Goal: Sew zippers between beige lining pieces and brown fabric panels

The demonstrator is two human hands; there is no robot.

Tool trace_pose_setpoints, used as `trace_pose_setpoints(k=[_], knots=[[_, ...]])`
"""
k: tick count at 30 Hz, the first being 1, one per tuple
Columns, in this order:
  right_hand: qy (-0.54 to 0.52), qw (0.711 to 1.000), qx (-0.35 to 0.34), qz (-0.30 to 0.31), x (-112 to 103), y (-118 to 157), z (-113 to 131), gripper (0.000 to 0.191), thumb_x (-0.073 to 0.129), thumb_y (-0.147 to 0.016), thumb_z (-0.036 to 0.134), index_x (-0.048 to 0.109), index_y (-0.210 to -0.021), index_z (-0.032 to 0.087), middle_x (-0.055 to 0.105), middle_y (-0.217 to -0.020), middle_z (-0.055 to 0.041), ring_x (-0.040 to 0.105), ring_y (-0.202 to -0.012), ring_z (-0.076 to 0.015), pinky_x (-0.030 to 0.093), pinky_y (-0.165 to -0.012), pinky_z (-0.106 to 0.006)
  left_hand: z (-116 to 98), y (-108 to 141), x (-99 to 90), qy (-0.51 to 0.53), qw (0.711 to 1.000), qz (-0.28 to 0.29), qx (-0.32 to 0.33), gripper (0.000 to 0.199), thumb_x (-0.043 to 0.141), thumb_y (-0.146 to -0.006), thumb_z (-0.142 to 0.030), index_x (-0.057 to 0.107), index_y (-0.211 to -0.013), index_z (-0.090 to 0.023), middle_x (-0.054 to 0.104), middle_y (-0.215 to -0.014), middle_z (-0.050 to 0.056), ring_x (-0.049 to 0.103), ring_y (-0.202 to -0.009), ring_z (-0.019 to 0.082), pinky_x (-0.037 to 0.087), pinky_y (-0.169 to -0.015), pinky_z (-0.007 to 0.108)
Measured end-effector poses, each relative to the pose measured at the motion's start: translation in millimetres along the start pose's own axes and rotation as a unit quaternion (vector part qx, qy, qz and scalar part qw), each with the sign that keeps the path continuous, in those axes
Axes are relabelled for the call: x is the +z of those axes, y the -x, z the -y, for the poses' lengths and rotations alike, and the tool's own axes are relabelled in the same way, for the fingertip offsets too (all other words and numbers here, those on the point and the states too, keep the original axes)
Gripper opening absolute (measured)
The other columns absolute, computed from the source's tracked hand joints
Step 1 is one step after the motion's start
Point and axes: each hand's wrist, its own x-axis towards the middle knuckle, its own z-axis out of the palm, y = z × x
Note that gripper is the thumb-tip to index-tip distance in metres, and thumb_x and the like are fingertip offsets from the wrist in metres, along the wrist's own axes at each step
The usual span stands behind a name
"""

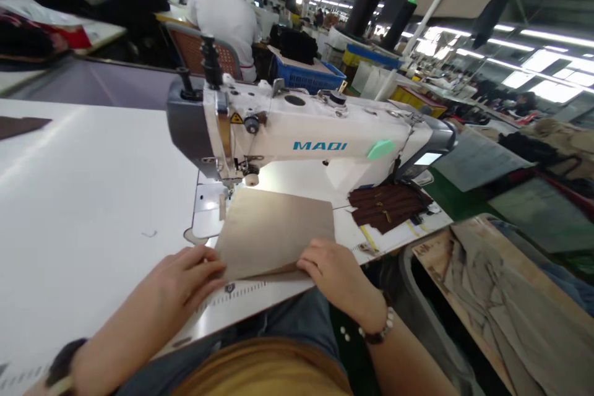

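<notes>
A beige fabric piece (278, 229) lies on the white sewing table (93, 198), its far left corner close to the needle area of a white sewing machine (297, 136). Its near edge looks layered or folded. My left hand (192, 275) pinches the near left corner, thumb and fingers together. At the near right corner my right hand (331, 269) grips the fabric edge the same way. The presser foot is partly hidden behind the machine head, so I cannot tell whether it touches the cloth.
Dark brown zippered pieces (387, 205) rest right of the machine. A grey bin (413, 297) at the lower right carries a board with beige cloth (520, 309). Behind the machine stand a blue crate (309, 77) and a seated person in white (223, 18). A loose thread (149, 234) lies left.
</notes>
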Motion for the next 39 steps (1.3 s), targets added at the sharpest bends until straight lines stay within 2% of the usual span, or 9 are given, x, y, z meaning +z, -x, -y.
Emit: trace_pose_setpoints(k=[3, 9, 16, 22, 24, 27, 30, 34, 39], knots=[[-0.005, 1.0, -0.001, 0.009, 1, -6, -5, 0.023, 0.048, -0.091, 0.024, 0.061, -0.073, 0.017, 0.059, -0.077, -0.0008, 0.053, -0.077, -0.0124, 0.032, -0.068, -0.023, 2, -3, -6.3, 0.036, 0.997, 0.061, -0.042, 0.039, 0.039, -0.091, -0.049, 0.068, -0.091, -0.022, 0.062, -0.09, 0.004, 0.061, -0.081, 0.018, 0.05, -0.072, 0.028], [-0.018, 0.999, -0.002, 0.032, 2, -13, -12, 0.024, 0.048, -0.09, 0.025, 0.059, -0.071, 0.017, 0.061, -0.072, -0.0002, 0.053, -0.071, -0.0119, 0.027, -0.063, -0.023, 3, -15, -4.7, 0.02, 0.978, 0.12, -0.169, 0.032, 0.039, -0.09, -0.033, 0.063, -0.073, -0.019, 0.059, -0.078, 0.002, 0.058, -0.068, 0.016, 0.045, -0.064, 0.027], [0.017, 0.998, 0.021, 0.056, -3, -14, -6, 0.021, 0.047, -0.09, 0.025, 0.06, -0.076, 0.017, 0.064, -0.077, -0.0022, 0.057, -0.074, -0.0139, 0.028, -0.063, -0.024, 1, -28, -10.6, -0.062, 0.959, 0.186, -0.206, 0.024, 0.05, -0.088, -0.032, 0.061, -0.073, -0.017, 0.057, -0.078, 0.002, 0.057, -0.069, 0.016, 0.04, -0.063, 0.028], [0.07, 0.995, 0.039, 0.058, 2, -14, 1, 0.011, 0.049, -0.089, 0.025, 0.058, -0.088, 0.018, 0.065, -0.078, -0.0024, 0.061, -0.075, -0.017, 0.031, -0.06, -0.024, 1, -24, -9.2, -0.053, 0.957, 0.164, -0.233, 0.011, 0.056, -0.084, -0.025, 0.059, -0.078, -0.017, 0.056, -0.08, 0.001, 0.055, -0.067, 0.015, 0.04, -0.061, 0.026], [0.112, 0.991, 0.028, 0.07, 4, -13, 6, 0.021, 0.049, -0.089, 0.025, 0.055, -0.109, 0.022, 0.066, -0.077, -0.0027, 0.063, -0.071, -0.0186, 0.032, -0.056, -0.024, 1, -23, -7.0, -0.082, 0.97, 0.114, -0.199, 0.009, 0.054, -0.084, -0.022, 0.06, -0.09, -0.016, 0.056, -0.088, 0.003, 0.055, -0.071, 0.016, 0.042, -0.063, 0.027], [0.172, 0.978, -0.051, 0.106, 5, -12, 18, 0.05, 0.043, -0.09, 0.017, 0.03, -0.137, 0.03, 0.066, -0.072, -0.0013, 0.063, -0.063, -0.0178, 0.034, -0.052, -0.023, 5, -26, -6.2, -0.146, 0.984, 0.081, -0.064, 0.019, 0.046, -0.088, -0.014, 0.061, -0.098, -0.02, 0.055, -0.099, 0.006, 0.054, -0.083, 0.019, 0.042, -0.073, 0.032], [0.193, 0.967, -0.128, 0.102, 2, -19, 30, 0.047, 0.043, -0.09, 0.016, 0.036, -0.134, 0.031, 0.064, -0.078, -0.0033, 0.061, -0.066, -0.0173, 0.042, -0.057, -0.025, 13, -34, -7.3, -0.203, 0.973, 0.109, 0.03, 0.03, 0.039, -0.089, -0.01, 0.059, -0.11, -0.021, 0.056, -0.107, 0.008, 0.052, -0.092, 0.023, 0.04, -0.079, 0.036], [0.155, 0.952, -0.263, 0.023, -2, -44, 35, 0.025, 0.057, -0.084, 0.032, 0.058, -0.105, 0.018, 0.048, -0.126, -0.0119, 0.047, -0.113, -0.0253, 0.04, -0.093, -0.042, 29, -49, -7.3, -0.218, 0.964, 0.142, 0.052, 0.034, 0.037, -0.092, -0.012, 0.052, -0.122, -0.016, 0.054, -0.121, 0.009, 0.047, -0.103, 0.025, 0.038, -0.087, 0.037], [0.078, 0.957, -0.276, 0.048, -3, -71, 30, 0.066, 0.065, -0.076, 0.043, 0.04, -0.132, 0.018, 0.039, -0.137, -0.0082, 0.039, -0.119, -0.0228, 0.036, -0.099, -0.041, 39, -55, -5.7, -0.166, 0.974, 0.146, 0.059, 0.033, 0.037, -0.093, -0.014, 0.051, -0.123, -0.016, 0.055, -0.125, 0.005, 0.046, -0.107, 0.022, 0.035, -0.093, 0.036]])
